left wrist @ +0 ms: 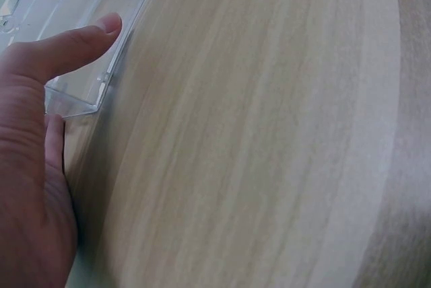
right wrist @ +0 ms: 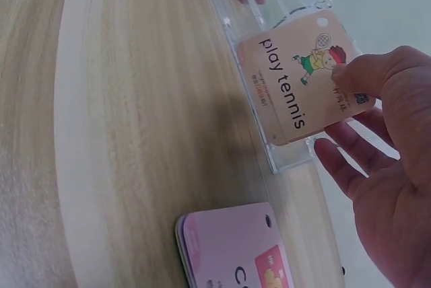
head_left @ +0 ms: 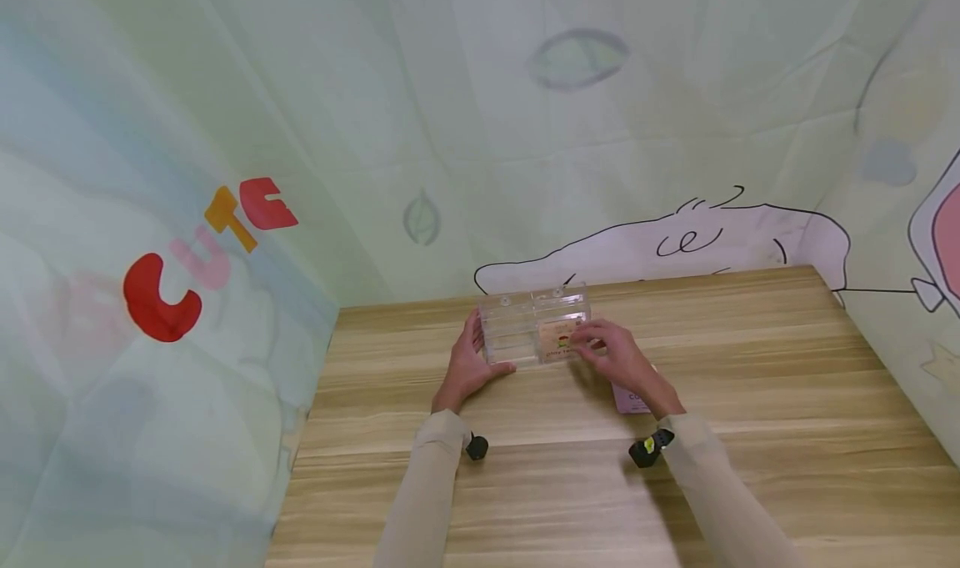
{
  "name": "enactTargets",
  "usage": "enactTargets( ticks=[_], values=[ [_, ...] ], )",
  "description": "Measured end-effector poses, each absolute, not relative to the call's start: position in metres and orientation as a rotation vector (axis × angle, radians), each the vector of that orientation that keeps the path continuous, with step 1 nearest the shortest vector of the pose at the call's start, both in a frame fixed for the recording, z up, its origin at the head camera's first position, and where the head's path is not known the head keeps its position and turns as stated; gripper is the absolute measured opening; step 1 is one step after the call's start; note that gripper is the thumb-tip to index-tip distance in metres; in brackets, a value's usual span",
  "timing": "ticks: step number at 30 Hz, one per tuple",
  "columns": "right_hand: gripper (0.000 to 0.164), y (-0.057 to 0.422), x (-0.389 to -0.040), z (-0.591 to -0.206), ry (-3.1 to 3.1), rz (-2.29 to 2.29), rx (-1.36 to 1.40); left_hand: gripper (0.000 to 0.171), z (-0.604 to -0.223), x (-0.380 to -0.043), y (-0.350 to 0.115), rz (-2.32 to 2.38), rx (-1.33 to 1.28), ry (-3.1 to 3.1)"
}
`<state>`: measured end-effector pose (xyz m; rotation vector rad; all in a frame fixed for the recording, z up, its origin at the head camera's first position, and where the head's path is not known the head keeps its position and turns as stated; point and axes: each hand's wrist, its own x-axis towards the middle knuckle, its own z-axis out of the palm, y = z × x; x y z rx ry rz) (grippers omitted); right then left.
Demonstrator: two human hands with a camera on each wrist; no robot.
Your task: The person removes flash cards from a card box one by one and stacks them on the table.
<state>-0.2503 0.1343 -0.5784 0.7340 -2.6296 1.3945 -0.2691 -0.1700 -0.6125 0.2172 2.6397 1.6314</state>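
Note:
A clear plastic card holder (head_left: 512, 329) with tiered compartments stands near the table's back edge. My left hand (head_left: 468, 369) grips its left end; the thumb lies across the front in the left wrist view, and the other fingers are partly hidden. With thumb and fingers my right hand (head_left: 617, 356) pinches an orange flash card (right wrist: 303, 76) at its upper right. The card reads "play tennis" and bears a cartoon player. It sits at the holder's right compartment, its lower edge close to the front wall.
A stack of pink cards (right wrist: 225, 241) lies on the wooden table (head_left: 540, 501), partly under the right wrist in the head view. Behind the table hangs a printed cloth backdrop (head_left: 480, 134), and another stretch of cloth (head_left: 150, 434) runs along the left side.

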Motion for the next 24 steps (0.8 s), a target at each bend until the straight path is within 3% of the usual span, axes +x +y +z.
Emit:
enactTargets(
  ticks=[14, 24],
  values=[
    [0.017, 0.131, -0.251, -0.576, -2.581, 1.397, 0.713, 0.126, -0.616, -0.271, -0.17, 1.638, 0.23, 2.646],
    [0.028, 0.139, -0.25, -0.569, -2.549, 1.399, 0.674, 0.126, -0.615, -0.27, -0.169, 1.65, 0.234, 2.634]
  ],
)
